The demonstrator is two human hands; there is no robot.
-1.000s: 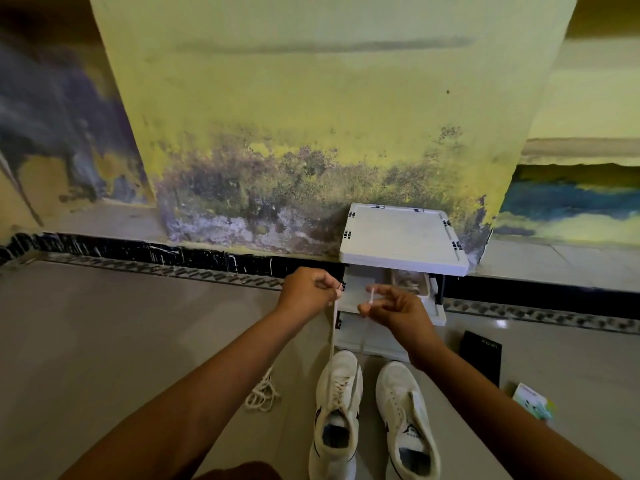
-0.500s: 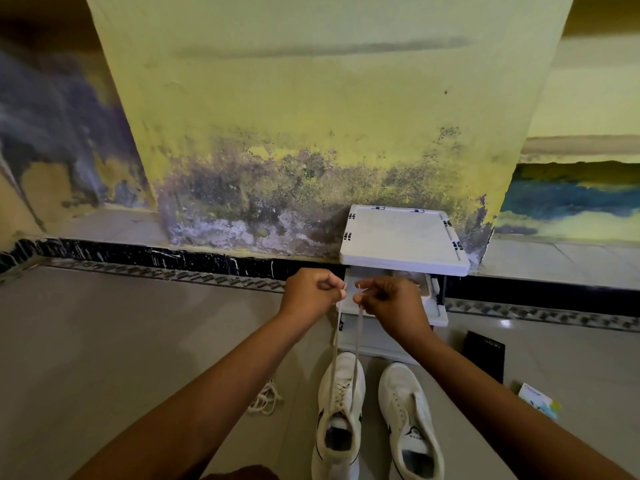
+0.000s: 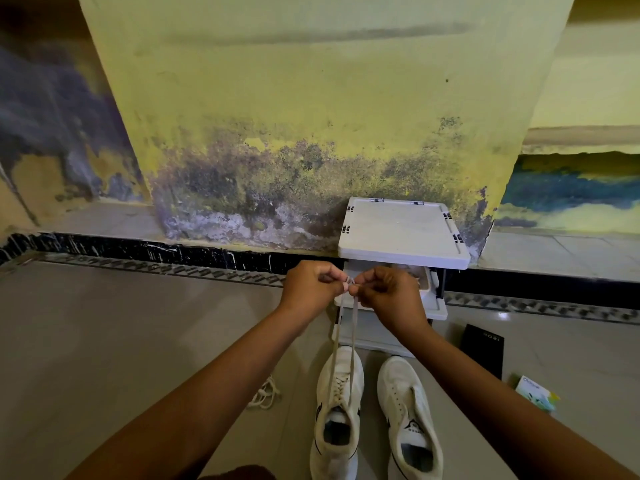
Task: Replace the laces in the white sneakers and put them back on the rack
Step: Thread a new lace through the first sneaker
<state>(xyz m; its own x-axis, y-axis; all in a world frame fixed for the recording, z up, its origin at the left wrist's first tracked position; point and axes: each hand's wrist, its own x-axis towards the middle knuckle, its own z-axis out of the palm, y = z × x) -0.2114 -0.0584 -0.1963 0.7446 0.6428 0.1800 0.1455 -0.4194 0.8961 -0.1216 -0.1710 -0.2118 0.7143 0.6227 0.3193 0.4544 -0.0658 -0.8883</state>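
**A:** What's nearest to you?

**B:** I have two white sneakers on the floor, toes to the wall. The left sneaker [image 3: 337, 410] is laced and the right sneaker [image 3: 410, 420] is just beside it with its eyelets showing. Left of the pair lies a loose lace bundle [image 3: 265, 394], and to the right are a black flat case [image 3: 483, 353] and a small packet [image 3: 535, 396].

**A:** And the hands?

**B:** They're above the toes. The lace [image 3: 354, 336] rises in two strands from the left sneaker. The left hand [image 3: 310, 289] and the right hand [image 3: 388, 294] meet at the ends, and each grip is pinched tight on the lace.

**A:** What's the surface like?

**B:** The floor [image 3: 104, 341] is smooth pale tile, with wide open room to the left.

**A:** What's further out?

**B:** The white rack [image 3: 403, 233] is directly behind the hands, against the wall. Its lower shelves are partly hidden by the right hand. A black skirting band [image 3: 173, 252] runs along the floor edge. Above it the yellow wall [image 3: 311, 98] is stained dark at the bottom.
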